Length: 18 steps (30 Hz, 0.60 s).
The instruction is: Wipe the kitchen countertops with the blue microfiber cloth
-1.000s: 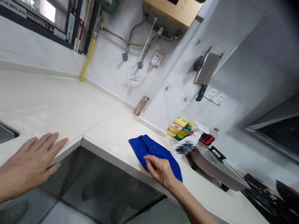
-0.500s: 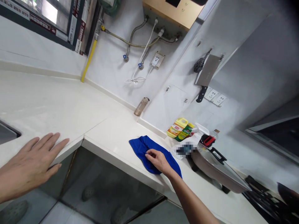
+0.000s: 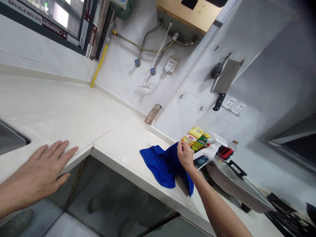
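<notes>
A blue cloth (image 3: 163, 164) lies partly on the white countertop (image 3: 74, 108), with its right part pulled up into folds. My right hand (image 3: 185, 154) pinches the raised part between closed fingers, in front of the cleaning bottles. Fingers outstretched, my left hand (image 3: 46, 168) rests at the counter's front edge near the sink and holds nothing. Just behind my right hand stand a yellow detergent bottle (image 3: 194, 133), a green bottle (image 3: 201, 142) and a white spray bottle (image 3: 212, 148).
To the right sits a lidded pan (image 3: 237, 184), beside a black stove (image 3: 286, 210). A brown bottle (image 3: 153, 114) stands by the wall corner. A cleaver (image 3: 225, 77) and a steel scrubber (image 3: 216, 70) hang on the wall. The sink edge (image 3: 14, 138) shows at left.
My right hand has gone from low over the cloth to higher and farther back, lifting part of the cloth into folds. My left hand keeps its place on the counter. The view has shifted slightly.
</notes>
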Tool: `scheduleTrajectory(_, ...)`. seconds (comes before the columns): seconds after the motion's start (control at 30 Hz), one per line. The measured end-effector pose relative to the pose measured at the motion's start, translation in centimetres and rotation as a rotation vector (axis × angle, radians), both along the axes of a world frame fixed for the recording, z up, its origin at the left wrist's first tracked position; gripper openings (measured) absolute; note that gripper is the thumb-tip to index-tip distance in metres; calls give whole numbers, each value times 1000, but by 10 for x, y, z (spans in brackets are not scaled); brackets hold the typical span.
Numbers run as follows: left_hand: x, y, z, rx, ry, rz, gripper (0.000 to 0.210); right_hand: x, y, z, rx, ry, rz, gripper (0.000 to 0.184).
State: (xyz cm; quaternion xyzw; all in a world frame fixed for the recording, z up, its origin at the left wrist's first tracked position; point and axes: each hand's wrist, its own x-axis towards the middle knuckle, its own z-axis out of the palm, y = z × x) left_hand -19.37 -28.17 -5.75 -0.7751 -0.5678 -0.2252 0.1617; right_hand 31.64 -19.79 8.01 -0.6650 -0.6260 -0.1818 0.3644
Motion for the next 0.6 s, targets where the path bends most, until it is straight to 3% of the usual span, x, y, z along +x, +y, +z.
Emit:
scheduleTrajectory(0.13, -3, 5, -5, 16, 9, 0, 77, -27, 27, 29, -5, 37, -10, 48)
scheduleTrajectory(0.23, -4, 8, -5, 13, 22, 24, 89, -53, 23, 31, -187, 62, 273, 54)
scheduleTrajectory(0.33, -2, 7, -1, 6, 28, 45, 90, -60, -5, 21, -227, 3, 497, 58)
scheduleTrajectory(0.43, 0, 5, 1, -11, 17, 40, 89, -41, -42, 2, -204, -150, 431, 34)
scheduleTrajectory(0.6, 0, 6, 2, 4, 60, 53, 91, 4, -81, -40, -446, -289, 420, 20)
